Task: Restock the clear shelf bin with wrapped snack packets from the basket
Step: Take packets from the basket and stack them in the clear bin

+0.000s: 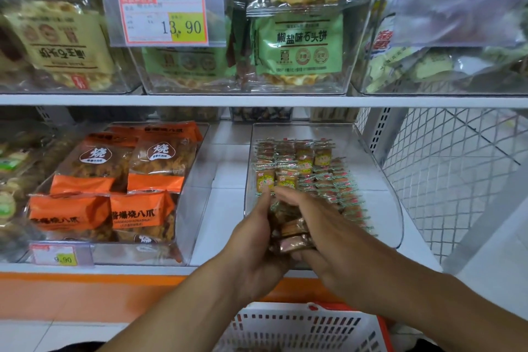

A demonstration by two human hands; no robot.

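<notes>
A clear shelf bin (380, 180) on the lower shelf holds several rows of small wrapped snack packets (303, 163). At the bin's front edge, my left hand (254, 237) and my right hand (317, 223) together hold a stack of wrapped snack packets (291, 233) between them. The left hand's fingers curl along the stack's left side. From above and the right, the right hand's fingers cover the stack. A white and orange basket (300, 328) sits below my arms; its contents are mostly hidden.
Left of the bin stands another clear bin of orange snack bags (114, 180) with a price tag (61, 256). The upper shelf (257, 100) carries clear bins of green and beige cracker packs. A white wire mesh panel (445, 168) closes the right side.
</notes>
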